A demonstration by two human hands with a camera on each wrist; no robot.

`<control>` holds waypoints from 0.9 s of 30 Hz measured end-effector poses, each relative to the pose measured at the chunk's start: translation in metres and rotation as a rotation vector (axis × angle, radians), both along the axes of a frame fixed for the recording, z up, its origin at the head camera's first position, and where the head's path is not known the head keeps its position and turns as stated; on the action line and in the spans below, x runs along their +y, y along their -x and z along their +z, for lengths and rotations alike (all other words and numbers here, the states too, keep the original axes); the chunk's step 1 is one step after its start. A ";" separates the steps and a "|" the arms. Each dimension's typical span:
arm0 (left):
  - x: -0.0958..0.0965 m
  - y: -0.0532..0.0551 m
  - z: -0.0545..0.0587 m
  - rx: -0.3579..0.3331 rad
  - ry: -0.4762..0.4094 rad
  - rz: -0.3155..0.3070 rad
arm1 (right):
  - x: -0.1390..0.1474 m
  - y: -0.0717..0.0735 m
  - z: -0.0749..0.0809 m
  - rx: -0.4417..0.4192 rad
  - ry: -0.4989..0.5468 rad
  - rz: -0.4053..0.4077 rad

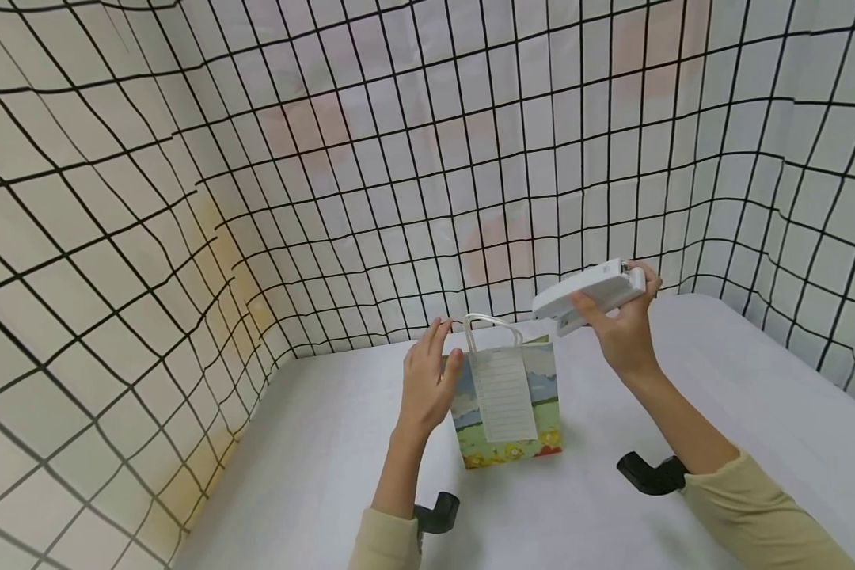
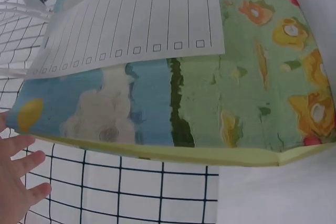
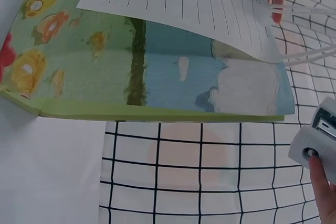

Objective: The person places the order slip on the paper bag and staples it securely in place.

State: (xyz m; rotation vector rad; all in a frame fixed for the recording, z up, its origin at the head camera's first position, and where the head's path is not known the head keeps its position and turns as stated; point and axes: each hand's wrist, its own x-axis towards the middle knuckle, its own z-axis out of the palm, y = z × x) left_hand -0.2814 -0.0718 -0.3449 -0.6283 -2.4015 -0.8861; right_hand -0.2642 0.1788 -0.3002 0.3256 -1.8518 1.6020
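Observation:
A paper gift bag painted with flowers, grass and sky stands upright on the table. White cord handles rise from its top. Over its front hangs a white checklist sheet with ruled lines and small boxes. At the bag's upper left edge is my left hand, its fingers extended; in the left wrist view the fingers are spread beside the rim. My right hand grips a white stapler with a metal end, held above and right of the bag's top.
White cloth covers the table. Black netting over a pale backing encloses the back and both sides. A black wrist mount sits on the left forearm, and another black mount on the right.

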 end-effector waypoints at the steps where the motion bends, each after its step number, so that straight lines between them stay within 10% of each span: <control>1: -0.001 0.000 -0.001 0.002 -0.003 0.003 | 0.001 0.000 -0.001 0.001 0.019 0.000; 8: -0.012 -0.002 -0.005 0.039 -0.021 0.035 | 0.009 -0.002 -0.004 0.079 0.100 0.027; 18: -0.023 -0.002 -0.009 0.085 -0.017 0.076 | 0.021 -0.009 -0.016 -0.011 -0.054 -0.243; 27: -0.033 -0.005 -0.014 0.094 0.051 0.117 | 0.033 -0.012 -0.036 -0.073 -0.083 -0.280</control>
